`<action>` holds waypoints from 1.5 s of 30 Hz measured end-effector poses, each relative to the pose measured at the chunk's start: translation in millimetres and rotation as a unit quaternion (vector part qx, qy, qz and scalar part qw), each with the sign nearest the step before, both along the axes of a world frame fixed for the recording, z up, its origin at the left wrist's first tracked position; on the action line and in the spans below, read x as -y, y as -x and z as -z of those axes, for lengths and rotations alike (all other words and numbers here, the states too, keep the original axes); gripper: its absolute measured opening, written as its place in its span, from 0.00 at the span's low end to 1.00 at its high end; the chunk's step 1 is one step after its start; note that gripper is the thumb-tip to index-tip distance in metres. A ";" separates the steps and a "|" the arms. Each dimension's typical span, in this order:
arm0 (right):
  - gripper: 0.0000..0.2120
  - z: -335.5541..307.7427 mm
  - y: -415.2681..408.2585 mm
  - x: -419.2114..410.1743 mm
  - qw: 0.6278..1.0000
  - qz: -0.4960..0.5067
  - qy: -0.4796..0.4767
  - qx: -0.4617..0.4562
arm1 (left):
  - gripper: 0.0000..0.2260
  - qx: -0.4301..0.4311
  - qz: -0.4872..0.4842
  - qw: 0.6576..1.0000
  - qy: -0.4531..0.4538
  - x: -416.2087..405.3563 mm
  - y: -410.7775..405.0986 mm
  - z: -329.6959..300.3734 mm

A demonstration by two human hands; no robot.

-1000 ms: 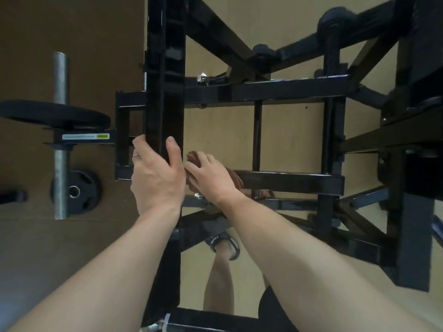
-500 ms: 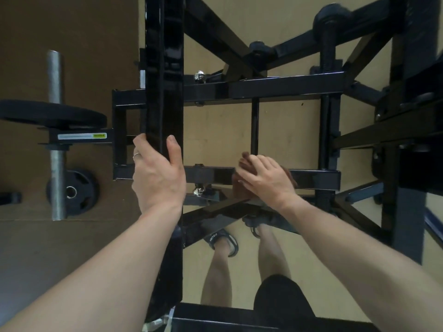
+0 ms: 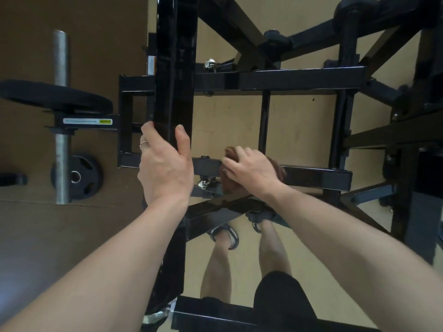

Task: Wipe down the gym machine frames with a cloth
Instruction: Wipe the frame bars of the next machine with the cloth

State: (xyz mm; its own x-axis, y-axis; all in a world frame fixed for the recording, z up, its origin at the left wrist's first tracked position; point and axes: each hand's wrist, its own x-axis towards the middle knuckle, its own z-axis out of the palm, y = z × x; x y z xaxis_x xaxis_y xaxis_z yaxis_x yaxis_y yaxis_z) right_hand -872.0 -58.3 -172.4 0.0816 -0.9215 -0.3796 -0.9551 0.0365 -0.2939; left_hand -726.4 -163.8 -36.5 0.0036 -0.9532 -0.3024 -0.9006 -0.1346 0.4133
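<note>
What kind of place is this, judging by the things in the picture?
Most likely a gym or weight room. A black steel machine frame fills the view, a weight plate sits on a metal bar, and a smaller plate lies on the floor.

Frame (image 3: 271, 80) glossy black, cloth (image 3: 231, 185) reddish-brown, weight plates (image 3: 57, 97) matte black on a grey steel bar (image 3: 61, 149) (label white with yellow-green end), floor (image 3: 299, 130) tan, mat (image 3: 36, 236) brown.
</note>
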 end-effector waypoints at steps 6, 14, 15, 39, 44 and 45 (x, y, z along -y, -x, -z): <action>0.16 31.1 -63.4 57.8 0.999 -0.008 -0.001 0.031 | 0.24 0.010 0.010 1.000 0.013 0.4 -1.5 3.7; 0.21 -19.6 58.5 -35.3 0.998 0.004 -0.057 -0.024 | 0.24 -0.007 -0.005 1.000 0.007 -1.5 -0.4 -2.5; 0.21 -31.1 82.2 -55.3 0.997 0.011 -0.064 -0.048 | 0.24 -0.009 -0.006 1.000 0.004 -1.1 0.9 -4.6; 0.21 -7.4 -68.1 88.1 0.992 -0.083 -0.085 0.050 | 0.25 0.012 0.006 1.000 0.020 -0.4 -1.9 6.1; 0.20 8.5 -58.8 70.1 0.994 -0.085 -0.055 0.047 | 0.25 0.001 0.003 1.000 0.023 -0.4 -2.8 5.5; 0.19 8.1 -47.6 58.9 0.993 -0.089 -0.061 0.047 | 0.25 -0.001 0.004 1.000 0.022 -0.5 -2.8 4.7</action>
